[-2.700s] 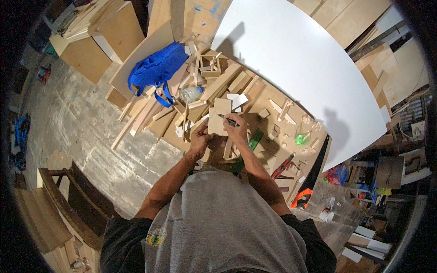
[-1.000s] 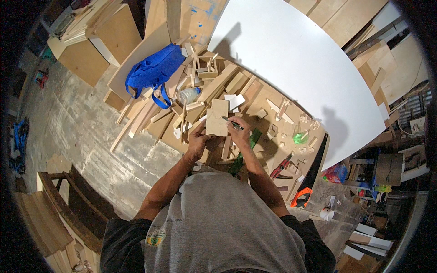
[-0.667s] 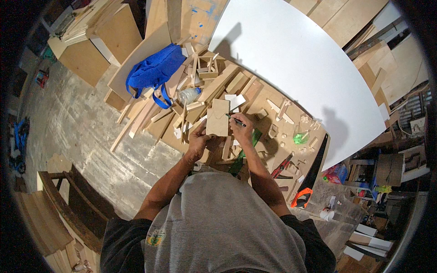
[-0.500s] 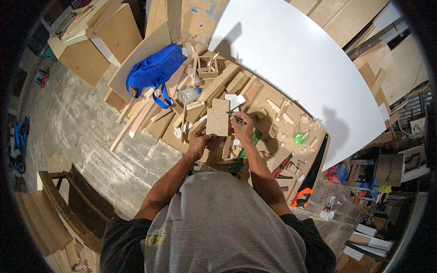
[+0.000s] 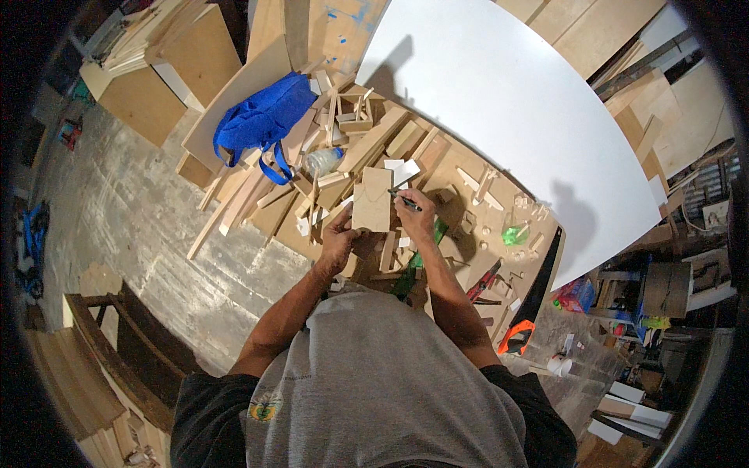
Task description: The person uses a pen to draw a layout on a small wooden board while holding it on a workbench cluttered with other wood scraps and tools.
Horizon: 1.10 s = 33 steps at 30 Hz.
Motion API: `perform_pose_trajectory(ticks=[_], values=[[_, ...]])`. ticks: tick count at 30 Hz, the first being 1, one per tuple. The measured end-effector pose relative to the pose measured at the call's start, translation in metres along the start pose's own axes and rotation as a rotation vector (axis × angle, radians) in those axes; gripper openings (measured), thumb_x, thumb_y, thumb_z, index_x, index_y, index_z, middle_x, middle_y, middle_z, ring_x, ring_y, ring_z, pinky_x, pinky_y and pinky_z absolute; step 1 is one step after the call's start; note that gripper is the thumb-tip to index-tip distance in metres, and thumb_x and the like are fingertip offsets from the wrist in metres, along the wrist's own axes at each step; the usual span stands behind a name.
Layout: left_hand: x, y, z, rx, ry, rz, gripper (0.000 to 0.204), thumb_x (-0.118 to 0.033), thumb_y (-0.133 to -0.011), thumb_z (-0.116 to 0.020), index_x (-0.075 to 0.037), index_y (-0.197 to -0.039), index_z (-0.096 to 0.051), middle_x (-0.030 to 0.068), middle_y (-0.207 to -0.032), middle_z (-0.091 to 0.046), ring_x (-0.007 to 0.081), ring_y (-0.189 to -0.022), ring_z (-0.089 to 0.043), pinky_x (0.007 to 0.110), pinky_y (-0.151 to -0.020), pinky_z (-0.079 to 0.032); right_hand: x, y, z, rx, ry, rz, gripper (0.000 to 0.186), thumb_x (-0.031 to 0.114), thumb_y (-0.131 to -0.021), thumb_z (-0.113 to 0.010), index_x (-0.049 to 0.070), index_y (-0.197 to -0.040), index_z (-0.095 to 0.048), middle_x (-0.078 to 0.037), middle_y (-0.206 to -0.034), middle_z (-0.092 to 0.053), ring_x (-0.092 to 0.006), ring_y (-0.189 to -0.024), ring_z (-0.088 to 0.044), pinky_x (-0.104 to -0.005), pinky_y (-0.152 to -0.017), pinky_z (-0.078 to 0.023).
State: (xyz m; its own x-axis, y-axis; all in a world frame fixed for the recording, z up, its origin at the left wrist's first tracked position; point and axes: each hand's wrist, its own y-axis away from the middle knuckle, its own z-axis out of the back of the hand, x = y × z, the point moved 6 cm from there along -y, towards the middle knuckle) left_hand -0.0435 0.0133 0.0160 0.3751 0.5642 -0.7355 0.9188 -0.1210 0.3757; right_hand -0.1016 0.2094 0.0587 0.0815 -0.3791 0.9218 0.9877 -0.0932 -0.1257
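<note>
A small flat wooden board [image 5: 372,199] rests on the cluttered workbench [image 5: 452,168] in front of me, with a dark curved line drawn on its face. My left hand [image 5: 339,240] grips its lower left edge. My right hand [image 5: 417,221] holds a dark pen [image 5: 403,200] whose tip touches the board's right edge.
A blue bag [image 5: 261,121] lies at the bench's left end among wood offcuts and strips. A clear plastic bottle [image 5: 322,161] lies beside it. A large white panel [image 5: 499,101] leans behind. A handsaw with an orange handle [image 5: 530,300] lies at the right. Wooden chair frame [image 5: 117,327] at lower left.
The pen hand has shifted slightly along the board's right edge; the board and my left hand have stayed almost still.
</note>
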Motion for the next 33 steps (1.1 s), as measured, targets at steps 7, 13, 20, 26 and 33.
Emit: perform_pose_trajectory(ticks=[7,13,20,26,33], values=[[0.003,-0.001,0.003,0.012,0.012,0.003,0.074,0.023,-0.077,-0.046,-0.005,-0.145,-0.040,0.0132,-0.132,-0.058,0.0239,-0.109,-0.064,0.032,-0.086,-0.057,0.010,0.005,0.004,-0.014,0.007,0.082,0.013,0.006,-0.080,-0.069,0.003,-0.093,-0.066,-0.009,-0.089,-0.070,-0.0151,-0.082,-0.066,-0.0313,-0.069,-0.054],[0.005,-0.002,0.004,-0.001,0.046,-0.026,0.073,0.023,-0.078,-0.046,-0.004,-0.145,-0.039,0.0129,-0.134,-0.056,0.0244,-0.111,-0.063,0.031,-0.086,-0.057,0.010,0.013,0.004,-0.010,-0.011,-0.014,0.014,0.006,-0.082,-0.070,0.001,-0.094,-0.067,-0.005,-0.084,-0.067,-0.0094,-0.078,-0.060,-0.0272,-0.072,-0.051],[0.004,-0.001,0.003,-0.002,0.023,-0.017,0.073,0.023,-0.077,-0.046,-0.002,-0.145,-0.037,0.0147,-0.136,-0.055,0.0258,-0.112,-0.062,0.032,-0.086,-0.057,0.007,0.018,0.006,-0.018,0.002,0.037,0.013,0.008,-0.083,-0.070,0.002,-0.094,-0.067,-0.004,-0.084,-0.066,-0.0097,-0.078,-0.060,-0.0285,-0.072,-0.051],[0.002,0.000,0.001,0.007,0.026,-0.017,0.072,0.023,-0.078,-0.046,-0.002,-0.145,-0.038,0.0149,-0.136,-0.055,0.0256,-0.113,-0.062,0.033,-0.087,-0.057,0.004,0.023,0.008,-0.011,0.029,0.058,0.013,0.009,-0.082,-0.071,0.002,-0.093,-0.068,-0.004,-0.084,-0.068,-0.0102,-0.077,-0.061,-0.0287,-0.070,-0.050],[0.001,0.001,0.001,-0.017,0.013,-0.011,0.072,0.023,-0.078,-0.046,-0.002,-0.145,-0.038,0.0148,-0.135,-0.055,0.0258,-0.113,-0.062,0.034,-0.089,-0.056,0.009,0.027,0.012,-0.005,0.047,0.089,0.014,0.009,-0.081,-0.071,0.002,-0.092,-0.069,-0.004,-0.082,-0.068,-0.0110,-0.075,-0.061,-0.0292,-0.069,-0.050]])
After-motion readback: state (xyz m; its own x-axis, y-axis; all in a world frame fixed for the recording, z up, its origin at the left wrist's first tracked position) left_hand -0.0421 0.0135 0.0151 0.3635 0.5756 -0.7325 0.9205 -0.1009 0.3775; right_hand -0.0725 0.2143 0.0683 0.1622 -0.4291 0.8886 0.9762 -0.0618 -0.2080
